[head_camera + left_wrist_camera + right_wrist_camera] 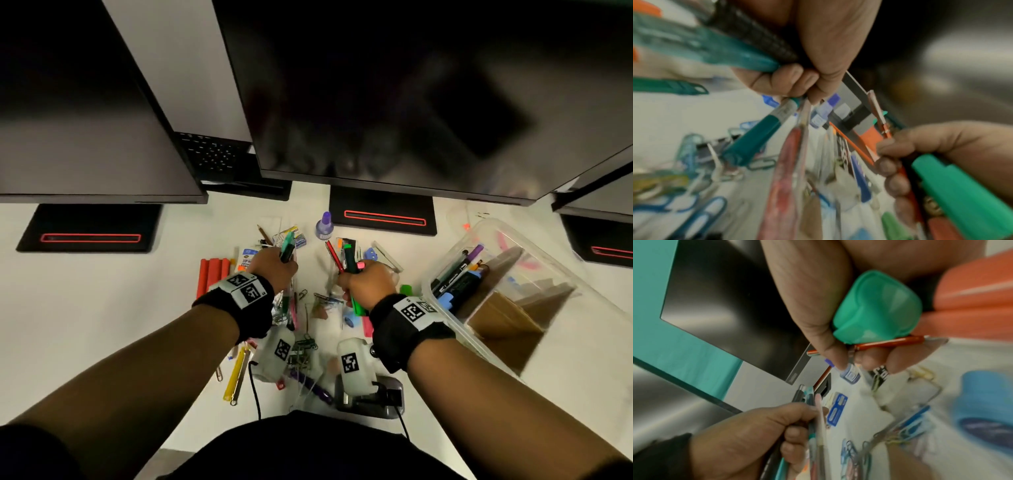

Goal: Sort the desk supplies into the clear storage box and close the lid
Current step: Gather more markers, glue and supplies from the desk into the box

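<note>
My left hand [274, 265] grips a bunch of pens [287, 247], teal, black and pink ones, held upright over the scattered supplies; the same teal pen [754, 142] shows in the left wrist view. My right hand [366, 281] grips a green marker [358, 305], a red pen [334, 255] and a dark marker together; the green marker's cap [877, 308] fills the right wrist view. The clear storage box [534, 260] stands open at the right with several markers [455, 274] inside. Paper clips [303, 346] and small items lie between my wrists.
Three dark monitors on black stands [383, 216] overhang the back of the white desk. A purple-capped bottle [324, 226], red sticks [212, 274], a yellow cutter [236, 373] and a stapler [370, 394] lie around. Brown card dividers [507, 315] sit in the box.
</note>
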`<state>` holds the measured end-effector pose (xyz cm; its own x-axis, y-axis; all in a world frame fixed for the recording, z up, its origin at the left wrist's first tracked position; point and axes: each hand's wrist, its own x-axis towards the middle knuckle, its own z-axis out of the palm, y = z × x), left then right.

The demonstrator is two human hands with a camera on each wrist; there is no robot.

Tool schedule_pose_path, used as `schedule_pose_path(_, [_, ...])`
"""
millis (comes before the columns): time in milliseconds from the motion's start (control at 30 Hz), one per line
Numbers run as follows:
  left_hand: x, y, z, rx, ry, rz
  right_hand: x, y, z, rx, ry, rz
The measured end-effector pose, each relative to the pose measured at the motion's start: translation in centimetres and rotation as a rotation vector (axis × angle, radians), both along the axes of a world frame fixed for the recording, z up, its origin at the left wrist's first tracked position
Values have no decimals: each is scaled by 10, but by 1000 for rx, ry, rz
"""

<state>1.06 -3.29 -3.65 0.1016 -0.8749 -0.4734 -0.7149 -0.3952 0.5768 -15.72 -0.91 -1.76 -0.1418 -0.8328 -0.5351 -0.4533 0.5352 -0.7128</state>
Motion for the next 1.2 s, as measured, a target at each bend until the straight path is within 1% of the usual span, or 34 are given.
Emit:
schedule_pose_path(67, [20,3,3,6,59,88,16,-9,0,-2,2,45])
schedule_pose_path(133, [42,8,8,36,63,156,36,-22,-3,-20,34,97])
schedule_pose_path(200, [64,13,10,54,68,215,55,-36,-3,-55,127,178])
schedule_pose_path(267, [84,19,10,72,56,240,70,-51,-2,-84,270,289])
schedule_pose_path(333, [97,26,12,106,29,232,85,-67,0,-117,361,343])
schedule_pose_path(400, [104,32,12,132,-21,206,98,-80,0,-134,419,360])
schedule_pose_path(500, [112,34,12,158,-69,183,125,-94,-4,-131,440,404])
schedule_pose_path(667, [111,33,11,226,-134,112,149,-103,-16,-160,516,520])
schedule_pose_path(767, [106,34,6,258,-189,61,152,-105,-23,-170,531,552])
schedule_pose_path(867, [103,32,4,240,-209,26,154,-105,-26,-206,557,603])
schedule_pose_path(1000, [103,28,4,183,-221,64,152,-103,-25,-215,631,700])
schedule_pose_path(1100, [106,25,3,185,-205,98,148,-97,-26,-225,637,722])
schedule_pose_path(1200, [104,22,5,192,-225,69,140,-90,-26,-208,649,731])
